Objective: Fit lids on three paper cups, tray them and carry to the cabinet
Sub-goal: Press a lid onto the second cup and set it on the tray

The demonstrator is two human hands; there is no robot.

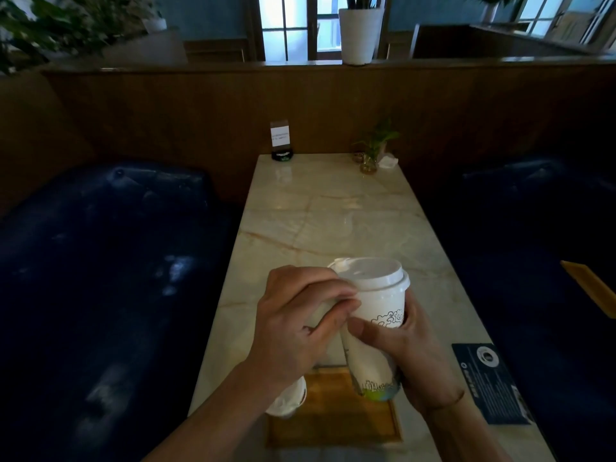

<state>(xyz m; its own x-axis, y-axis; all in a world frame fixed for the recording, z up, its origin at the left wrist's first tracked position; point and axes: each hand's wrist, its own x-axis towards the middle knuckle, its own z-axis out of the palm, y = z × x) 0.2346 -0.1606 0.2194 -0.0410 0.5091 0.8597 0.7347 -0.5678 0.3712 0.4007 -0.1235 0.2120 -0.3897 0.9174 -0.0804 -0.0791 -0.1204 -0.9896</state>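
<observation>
right hand (405,348) gripping lidded paper cup (376,331) above wooden tray (333,425) | left hand (296,325) pinching its lid (373,273) rim | risk: squeezing too hard, lid popping, cup tipping

On the near end of the bench (333,211) lies a tray (333,425). A lidded paper cup (376,331) is held above the tray, between the left hand (296,325) and right hand (410,355). Another lidded cup (288,400) stands at the tray's left edge. A card (493,381) lies right of the tray. At the far end stand a sign holder (280,141) on the left and a small plant (371,151) on the right.
</observation>
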